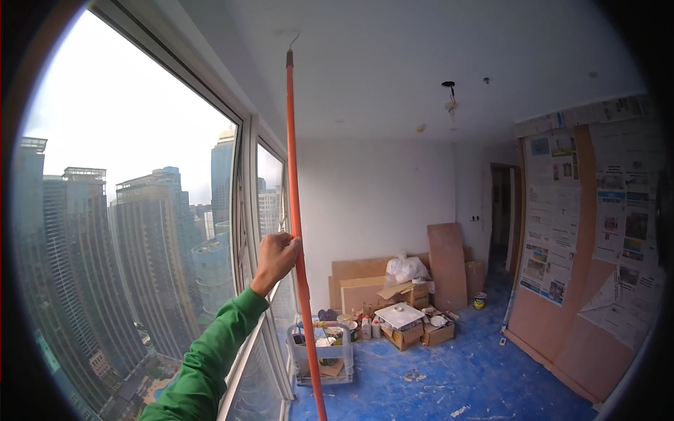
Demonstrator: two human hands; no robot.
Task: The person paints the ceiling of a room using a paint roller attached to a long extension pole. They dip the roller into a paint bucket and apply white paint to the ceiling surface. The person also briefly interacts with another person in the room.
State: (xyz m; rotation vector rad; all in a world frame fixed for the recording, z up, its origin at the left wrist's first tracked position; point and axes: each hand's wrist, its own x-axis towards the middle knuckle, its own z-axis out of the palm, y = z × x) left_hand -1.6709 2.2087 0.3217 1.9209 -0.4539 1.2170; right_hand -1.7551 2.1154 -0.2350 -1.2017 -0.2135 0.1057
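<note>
The left hand is curled around a long orange pole, with the thumb bent over it. The pole stands nearly straight up beside the window, and its bottom runs out of sight. The right hand is not in view, so I cannot tell what it holds. A bent wire at the pole's top reaches up close to the ceiling. The pole is probably this long so a person can reach up there from below. The pale part at the tip is hard to make out.

A blue sheet covers the floor, maybe to catch drips. Newspaper hangs on the right side, maybe to keep what is under it clean.

By the floor's left edge sits a see-through bin with small pots and a flat brown piece inside. Near the floor's far edge, one cardboard box has a white square panel on top, and another next to it holds a jumble of pale things. A yellow and dark tub stands near that edge too, toward the doorway.
</note>
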